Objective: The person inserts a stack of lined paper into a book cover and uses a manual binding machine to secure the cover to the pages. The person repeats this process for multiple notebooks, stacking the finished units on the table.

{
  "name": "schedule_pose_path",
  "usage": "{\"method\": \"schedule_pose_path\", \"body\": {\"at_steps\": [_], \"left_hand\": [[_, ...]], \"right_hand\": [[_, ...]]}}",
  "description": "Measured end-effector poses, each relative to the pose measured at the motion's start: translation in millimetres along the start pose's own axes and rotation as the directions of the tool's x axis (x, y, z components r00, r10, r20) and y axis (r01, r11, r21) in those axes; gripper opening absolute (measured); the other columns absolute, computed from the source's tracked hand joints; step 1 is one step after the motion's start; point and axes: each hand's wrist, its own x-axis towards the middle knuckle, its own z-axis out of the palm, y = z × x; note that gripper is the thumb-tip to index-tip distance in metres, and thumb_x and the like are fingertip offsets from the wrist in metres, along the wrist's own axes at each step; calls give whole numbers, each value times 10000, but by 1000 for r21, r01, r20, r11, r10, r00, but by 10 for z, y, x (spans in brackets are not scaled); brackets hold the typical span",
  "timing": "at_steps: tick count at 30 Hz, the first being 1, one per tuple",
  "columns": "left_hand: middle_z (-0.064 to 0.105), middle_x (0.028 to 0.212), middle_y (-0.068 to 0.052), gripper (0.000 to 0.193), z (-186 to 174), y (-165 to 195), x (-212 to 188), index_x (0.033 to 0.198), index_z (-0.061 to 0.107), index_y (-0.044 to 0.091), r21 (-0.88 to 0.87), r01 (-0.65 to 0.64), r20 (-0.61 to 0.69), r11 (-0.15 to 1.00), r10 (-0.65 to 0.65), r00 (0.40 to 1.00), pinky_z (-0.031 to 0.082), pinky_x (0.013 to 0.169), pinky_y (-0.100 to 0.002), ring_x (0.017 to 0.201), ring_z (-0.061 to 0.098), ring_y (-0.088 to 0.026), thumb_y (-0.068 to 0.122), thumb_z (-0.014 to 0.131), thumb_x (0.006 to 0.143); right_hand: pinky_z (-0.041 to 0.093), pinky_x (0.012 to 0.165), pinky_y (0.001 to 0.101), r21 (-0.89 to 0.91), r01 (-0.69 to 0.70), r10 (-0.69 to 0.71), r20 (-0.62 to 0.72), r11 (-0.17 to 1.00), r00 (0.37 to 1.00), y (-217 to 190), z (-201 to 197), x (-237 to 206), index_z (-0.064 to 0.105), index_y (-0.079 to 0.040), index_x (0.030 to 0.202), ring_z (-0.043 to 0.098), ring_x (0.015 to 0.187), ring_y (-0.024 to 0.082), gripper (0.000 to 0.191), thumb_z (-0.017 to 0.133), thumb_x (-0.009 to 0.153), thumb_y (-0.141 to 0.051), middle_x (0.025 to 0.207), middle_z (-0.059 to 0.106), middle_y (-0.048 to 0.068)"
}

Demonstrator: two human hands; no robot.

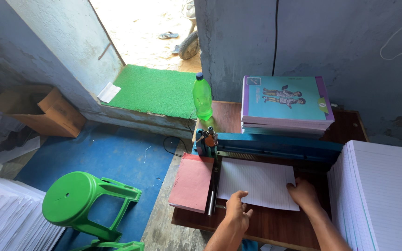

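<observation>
A stack of white lined paper (pixel 257 181) lies flat under the blue bar of a table-top paper cutter (pixel 275 145) on a brown wooden table (pixel 275 225). My left hand (pixel 237 213) rests on the stack's near left corner, fingers curled over the edge. My right hand (pixel 303 194) presses on the stack's near right edge. A pink cover sheet (pixel 192 182) lies to the left of the cutter's black blade arm, overhanging the table edge.
A pile of teal-and-purple covered books (pixel 284 100) sits behind the cutter, a green plastic bottle (pixel 202 98) beside it. A tall stack of lined paper (pixel 382 195) stands at right. On the blue floor are a green stool (pixel 82 200), a cardboard box (pixel 43 109) and white sheets (pixel 5 214).
</observation>
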Motion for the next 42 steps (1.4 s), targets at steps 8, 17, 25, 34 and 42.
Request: {"method": "schedule_pose_path", "body": {"at_steps": [8, 17, 25, 34, 42], "left_hand": [[140, 1673, -203, 942, 31, -54, -74, 1568, 101, 5, -156, -19, -48, 988, 12, 999, 252, 1302, -536, 1597, 133, -330, 103, 687, 837], [168, 1681, -210, 945, -133, -204, -86, 1558, 156, -36, -220, -81, 65, 972, 98, 993, 204, 1290, -516, 1593, 108, -312, 158, 681, 797], [154, 1693, -174, 962, -166, -69, -146, 1577, 169, 33, -214, -10, 84, 977, 28, 996, 222, 1283, -547, 1596, 117, -299, 158, 683, 774], [140, 1686, -194, 1003, -191, -82, -178, 1585, 74, 10, -235, -16, 116, 972, 45, 992, 237, 1286, -542, 1595, 107, -305, 140, 672, 790], [123, 1682, -209, 1008, -200, -77, -162, 1586, 57, 2, -221, -4, 118, 975, 31, 993, 223, 1291, -533, 1598, 91, -309, 148, 670, 798]], "right_hand": [[571, 1028, 431, -4, 62, -62, -98, 998, 993, -25, 40, -107, 558, 48, 1419, 680, 1204, 386, 678, 655, 925, -408, 1335, 650, 291], [539, 1051, 428, 80, 40, -28, -143, 996, 989, -24, 68, -203, 558, 23, 1437, 662, 1225, 397, 732, 661, 887, -449, 1368, 631, 288], [523, 1066, 426, 72, 22, -13, -115, 997, 993, -82, 36, -230, 538, 18, 1454, 649, 1237, 399, 762, 677, 871, -452, 1401, 607, 284], [537, 1052, 426, 45, 4, 0, -85, 999, 996, -148, 4, -262, 513, 29, 1475, 669, 1214, 382, 807, 687, 858, -463, 1380, 622, 293], [536, 1056, 422, 42, -20, 23, -77, 999, 997, -180, -16, -286, 508, 25, 1476, 672, 1211, 368, 796, 695, 861, -445, 1376, 627, 282]]}}
